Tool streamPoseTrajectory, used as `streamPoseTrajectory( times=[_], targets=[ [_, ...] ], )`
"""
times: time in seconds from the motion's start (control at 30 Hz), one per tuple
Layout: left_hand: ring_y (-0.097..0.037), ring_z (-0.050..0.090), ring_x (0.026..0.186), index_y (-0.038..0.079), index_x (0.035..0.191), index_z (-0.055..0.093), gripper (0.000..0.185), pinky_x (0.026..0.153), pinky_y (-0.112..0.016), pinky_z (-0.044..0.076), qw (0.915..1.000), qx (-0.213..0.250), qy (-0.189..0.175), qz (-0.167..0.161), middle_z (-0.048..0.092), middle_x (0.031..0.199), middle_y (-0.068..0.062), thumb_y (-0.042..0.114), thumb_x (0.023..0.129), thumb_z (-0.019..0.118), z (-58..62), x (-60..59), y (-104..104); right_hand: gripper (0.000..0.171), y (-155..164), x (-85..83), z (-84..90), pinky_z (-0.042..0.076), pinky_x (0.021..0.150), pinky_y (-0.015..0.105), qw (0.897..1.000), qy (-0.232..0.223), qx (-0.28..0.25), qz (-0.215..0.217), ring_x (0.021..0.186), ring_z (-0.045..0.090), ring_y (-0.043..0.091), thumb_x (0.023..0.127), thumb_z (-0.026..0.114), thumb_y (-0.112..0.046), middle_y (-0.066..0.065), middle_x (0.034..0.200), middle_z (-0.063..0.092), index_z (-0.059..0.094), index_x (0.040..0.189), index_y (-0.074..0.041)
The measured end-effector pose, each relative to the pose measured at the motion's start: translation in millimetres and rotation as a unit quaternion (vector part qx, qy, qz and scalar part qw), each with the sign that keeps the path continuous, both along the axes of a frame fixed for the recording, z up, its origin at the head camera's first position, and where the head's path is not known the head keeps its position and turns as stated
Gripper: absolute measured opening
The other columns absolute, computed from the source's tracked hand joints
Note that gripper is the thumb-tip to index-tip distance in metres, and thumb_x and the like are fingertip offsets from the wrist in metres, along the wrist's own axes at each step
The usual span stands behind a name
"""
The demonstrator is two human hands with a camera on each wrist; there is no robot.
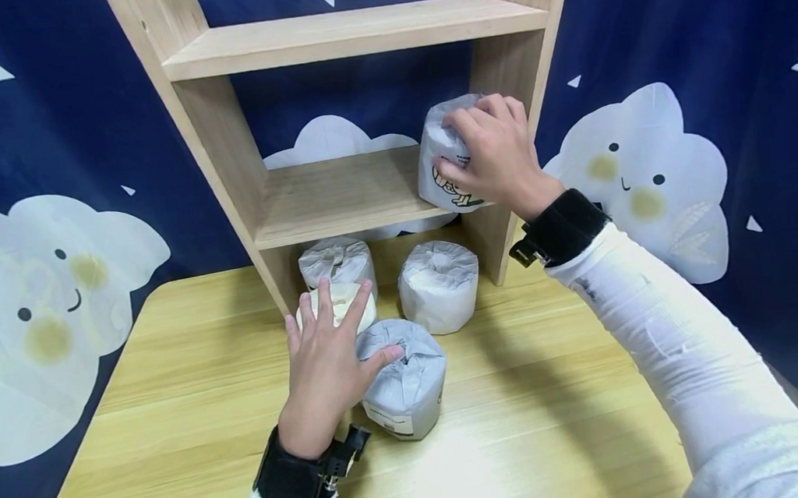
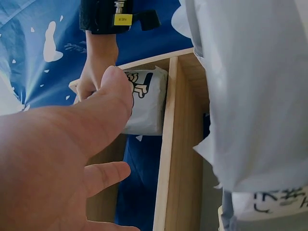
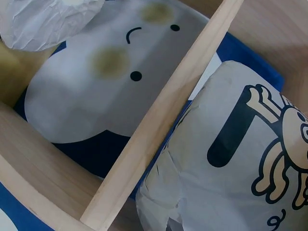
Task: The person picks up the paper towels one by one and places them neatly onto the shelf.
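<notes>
My right hand [image 1: 497, 151] grips a paper-wrapped toilet roll [image 1: 435, 143] with a cartoon print, at the right end of the middle shelf [image 1: 345, 194]. In the right wrist view the roll [image 3: 231, 130] appears close beside the shelf board; that hand is out of sight there. Over the table, my left hand [image 1: 327, 364] has its fingers spread above a cream roll [image 1: 342, 299] and a grey-wrapped roll [image 1: 413, 388]. Its thumb lies over the top of the grey one; whether it touches is unclear. The left wrist view shows this hand [image 2: 62, 144] holding nothing.
A white-wrapped roll [image 1: 440, 293] stands on the table [image 1: 194, 421] at the shelf's lower right. Another wrapped roll [image 1: 336, 260] is behind the cream one. Wooden side panels [image 1: 205, 155] bound the shelf unit, and a blue cloud-patterned curtain [image 1: 663, 25] hangs behind.
</notes>
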State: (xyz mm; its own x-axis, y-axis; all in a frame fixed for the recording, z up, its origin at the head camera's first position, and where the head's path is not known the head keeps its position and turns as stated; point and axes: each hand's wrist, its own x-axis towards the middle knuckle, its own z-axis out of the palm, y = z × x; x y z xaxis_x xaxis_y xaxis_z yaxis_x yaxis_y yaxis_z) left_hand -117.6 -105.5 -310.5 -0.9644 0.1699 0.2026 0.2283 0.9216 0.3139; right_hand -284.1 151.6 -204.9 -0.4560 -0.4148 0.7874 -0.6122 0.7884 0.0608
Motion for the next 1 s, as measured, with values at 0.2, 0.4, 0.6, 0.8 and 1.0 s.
streamPoseTrajectory(
  times=[0.2,0.4,0.6,0.8,1.0],
  targets=[
    [-0.053,0.008,0.140,0.027,0.153,0.033,0.091,0.108,-0.068,0.004,1.0000,0.001,0.000,0.001,0.007,0.157,-0.027,0.060,0.077,0.071,0.4,-0.4,-0.5,0.043,-0.3,-5.7,3.8,0.032,0.089,0.052,1.000,-0.008,0.011,-0.018,0.098,0.048,0.038,0.083,0.068,-0.034,0.017,0.094,0.067,0.063,0.107,0.001],
    [-0.052,0.008,0.141,0.026,0.152,0.035,0.090,0.108,-0.067,0.004,1.0000,-0.002,-0.008,0.005,0.008,0.158,-0.026,0.060,0.077,0.072,0.7,-0.4,-0.6,0.044,-2.2,-9.5,5.9,0.032,0.089,0.052,0.999,-0.018,0.022,-0.026,0.098,0.048,0.037,0.083,0.069,-0.035,0.017,0.096,0.068,0.063,0.108,0.000],
    [-0.052,0.007,0.141,0.025,0.151,0.036,0.088,0.108,-0.067,0.004,1.0000,0.002,-0.006,0.006,0.007,0.158,-0.026,0.059,0.078,0.072,1.4,0.3,-1.3,0.043,-3.4,-15.2,7.1,0.034,0.088,0.053,0.999,-0.012,0.036,-0.037,0.099,0.049,0.037,0.083,0.068,-0.035,0.017,0.096,0.068,0.063,0.109,-0.001],
    [-0.052,0.006,0.141,0.026,0.151,0.037,0.088,0.109,-0.067,0.004,0.9999,0.003,-0.008,0.005,0.009,0.158,-0.027,0.059,0.078,0.072,1.7,0.3,-1.7,0.045,-3.4,-18.6,8.9,0.034,0.092,0.053,0.996,-0.043,0.051,-0.062,0.103,0.049,0.037,0.085,0.067,-0.036,0.017,0.102,0.068,0.063,0.113,-0.002],
    [-0.051,0.005,0.141,0.026,0.151,0.036,0.088,0.109,-0.067,0.003,0.9999,0.001,-0.010,0.005,0.008,0.158,-0.026,0.060,0.078,0.071,1.2,0.1,-2.1,0.047,-3.5,-21.9,10.0,0.032,0.094,0.053,0.993,-0.069,0.057,-0.079,0.106,0.049,0.037,0.086,0.066,-0.037,0.017,0.107,0.068,0.063,0.117,-0.002]
  ],
)
